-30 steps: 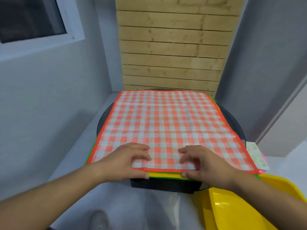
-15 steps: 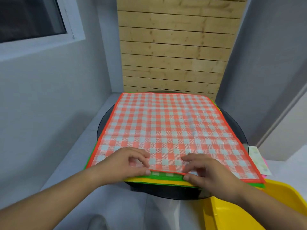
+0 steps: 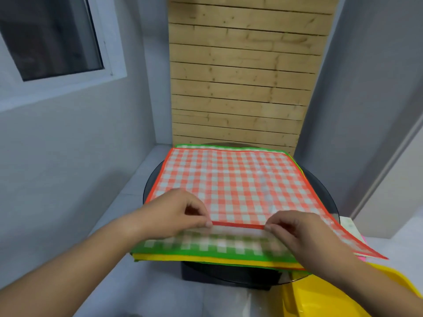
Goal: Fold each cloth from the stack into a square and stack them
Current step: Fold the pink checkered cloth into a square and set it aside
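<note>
The left hand (image 3: 176,211) pinches the near hem of the orange-checked cloth (image 3: 229,179) between thumb and curled fingers. The right hand (image 3: 295,229) pinches the same hem a little further along. The hem is lifted and drawn back from the front, baring a green-checked cloth (image 3: 206,244) under it (blurred here). A yellow cloth (image 3: 206,259) shows as an edge below that. The orange cloth's right near corner hangs past the pile. All lie on a round dark glass table (image 3: 329,191). A yellow plastic tub (image 3: 320,298) sits at lower right, with a wooden slat panel (image 3: 240,76) behind.
</note>
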Tool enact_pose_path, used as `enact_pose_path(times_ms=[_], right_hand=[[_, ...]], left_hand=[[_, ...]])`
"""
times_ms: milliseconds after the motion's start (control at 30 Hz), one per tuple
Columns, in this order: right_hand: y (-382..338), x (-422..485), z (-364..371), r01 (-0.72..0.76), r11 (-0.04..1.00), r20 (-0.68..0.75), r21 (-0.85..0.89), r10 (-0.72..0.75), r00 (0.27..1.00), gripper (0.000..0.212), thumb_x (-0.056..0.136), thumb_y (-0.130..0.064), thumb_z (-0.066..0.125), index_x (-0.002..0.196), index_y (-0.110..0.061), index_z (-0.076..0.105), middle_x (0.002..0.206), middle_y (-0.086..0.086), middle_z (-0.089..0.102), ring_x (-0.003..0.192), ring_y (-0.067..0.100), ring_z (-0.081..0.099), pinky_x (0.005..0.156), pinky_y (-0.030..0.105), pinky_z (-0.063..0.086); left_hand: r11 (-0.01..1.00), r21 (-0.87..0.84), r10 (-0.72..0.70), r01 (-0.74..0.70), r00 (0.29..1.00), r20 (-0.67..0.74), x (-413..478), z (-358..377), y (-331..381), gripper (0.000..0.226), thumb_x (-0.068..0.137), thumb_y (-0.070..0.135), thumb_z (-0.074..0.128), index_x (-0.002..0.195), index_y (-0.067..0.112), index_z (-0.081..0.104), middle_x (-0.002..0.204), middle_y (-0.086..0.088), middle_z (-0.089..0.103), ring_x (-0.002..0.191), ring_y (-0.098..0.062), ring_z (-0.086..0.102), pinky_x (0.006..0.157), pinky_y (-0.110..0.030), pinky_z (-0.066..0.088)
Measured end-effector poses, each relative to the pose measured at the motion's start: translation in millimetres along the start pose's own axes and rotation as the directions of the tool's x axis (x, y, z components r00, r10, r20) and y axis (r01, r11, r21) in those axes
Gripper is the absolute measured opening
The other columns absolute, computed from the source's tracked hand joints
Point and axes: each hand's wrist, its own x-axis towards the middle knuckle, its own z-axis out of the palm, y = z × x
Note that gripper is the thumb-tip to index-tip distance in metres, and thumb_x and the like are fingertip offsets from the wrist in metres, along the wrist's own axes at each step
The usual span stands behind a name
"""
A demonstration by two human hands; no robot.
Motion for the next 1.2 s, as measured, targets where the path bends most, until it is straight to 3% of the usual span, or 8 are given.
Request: enact_pose_path(times_ms=[133, 233, 300, 467, 567, 700, 900, 1200], right_hand=[[7, 50, -10, 0.117, 0.947, -0.236, -0.298, -0.192, 0.952, 0.007, 0.090, -0.030, 0.068, 0.085, -0.029, 0.073, 0.081, -0.013, 0.070, 0.074, 0.011, 0.064, 0.063, 0.033, 0.052], [22, 102, -11, 0.122, 0.873, -0.275, -0.472, -0.278, 0.920, 0.006, 0.086, -0.029, 0.074, 0.081, -0.026, 0.074, 0.074, -0.005, 0.068, 0.071, 0.024, 0.064, 0.063, 0.033, 0.045], [34, 134, -5, 0.099, 0.836, -0.283, -0.539, -0.291, 0.914, 0.008, 0.084, -0.031, 0.075, 0.079, -0.025, 0.074, 0.072, -0.005, 0.068, 0.073, 0.028, 0.063, 0.070, 0.037, 0.042], [69, 197, 28, -0.056, 0.958, -0.205, -0.282, -0.003, 0.979, 0.013, 0.092, -0.037, 0.061, 0.084, -0.034, 0.071, 0.092, -0.012, 0.070, 0.094, 0.020, 0.058, 0.093, 0.039, 0.034], [86, 219, 49, -0.149, 0.977, -0.104, -0.154, 0.134, 0.986, 0.018, 0.093, -0.035, 0.056, 0.078, -0.034, 0.066, 0.090, -0.016, 0.069, 0.094, 0.013, 0.056, 0.091, 0.034, 0.028], [102, 236, 66, -0.148, 0.977, -0.087, -0.154, 0.136, 0.987, 0.020, 0.093, -0.037, 0.059, 0.082, -0.028, 0.072, 0.085, -0.015, 0.068, 0.089, 0.014, 0.056, 0.087, 0.035, 0.033], [121, 238, 79, -0.107, 0.989, -0.103, -0.107, 0.096, 0.990, 0.020, 0.088, -0.044, 0.067, 0.079, -0.026, 0.069, 0.079, -0.015, 0.058, 0.082, 0.009, 0.050, 0.081, 0.036, 0.042], [117, 237, 78, -0.122, 0.990, -0.128, -0.075, 0.112, 0.985, 0.017, 0.085, -0.043, 0.072, 0.080, -0.028, 0.065, 0.082, -0.013, 0.060, 0.080, 0.011, 0.055, 0.079, 0.039, 0.052]], left_hand=[[0.949, 0.312, 0.093, -0.045, 0.986, -0.141, 39, -33, 10, 0.015, 0.091, 0.042, 0.070, 0.087, 0.031, 0.078, 0.086, 0.019, 0.073, 0.085, 0.001, 0.065, 0.081, -0.030, 0.054], [0.843, 0.537, 0.110, 0.025, 0.970, -0.217, 79, -50, 9, 0.022, 0.094, 0.045, 0.065, 0.086, 0.027, 0.073, 0.090, 0.013, 0.072, 0.088, -0.008, 0.062, 0.077, -0.031, 0.051], [0.818, 0.569, 0.094, 0.082, 0.957, -0.273, 109, -53, -2, 0.022, 0.094, 0.045, 0.064, 0.078, 0.030, 0.066, 0.086, 0.011, 0.070, 0.087, -0.016, 0.061, 0.077, -0.032, 0.051], [0.902, 0.370, -0.080, 0.220, 0.930, -0.358, 167, -30, -50, 0.022, 0.096, 0.033, 0.060, 0.075, 0.027, 0.062, 0.080, 0.014, 0.060, 0.086, -0.016, 0.059, 0.075, -0.030, 0.045], [0.902, 0.327, -0.129, 0.283, 0.898, -0.421, 188, -11, -76, 0.025, 0.096, 0.031, 0.056, 0.072, 0.027, 0.061, 0.079, 0.015, 0.062, 0.087, -0.017, 0.059, 0.078, -0.032, 0.040], [0.896, 0.332, -0.117, 0.295, 0.878, -0.464, 202, 7, -96, 0.027, 0.097, 0.028, 0.054, 0.072, 0.030, 0.061, 0.085, 0.011, 0.062, 0.089, -0.016, 0.053, 0.087, -0.034, 0.042], [0.908, 0.313, -0.086, 0.278, 0.855, -0.511, 203, 21, -113, 0.010, 0.099, 0.033, 0.054, 0.094, 0.031, 0.063, 0.098, 0.010, 0.056, 0.095, -0.012, 0.047, 0.088, -0.029, 0.043], [0.888, 0.356, -0.070, 0.290, 0.852, -0.519, 201, 23, -110, 0.014, 0.101, 0.035, 0.053, 0.111, 0.032, 0.061, 0.111, 0.009, 0.058, 0.104, -0.012, 0.048, 0.097, -0.031, 0.040]])
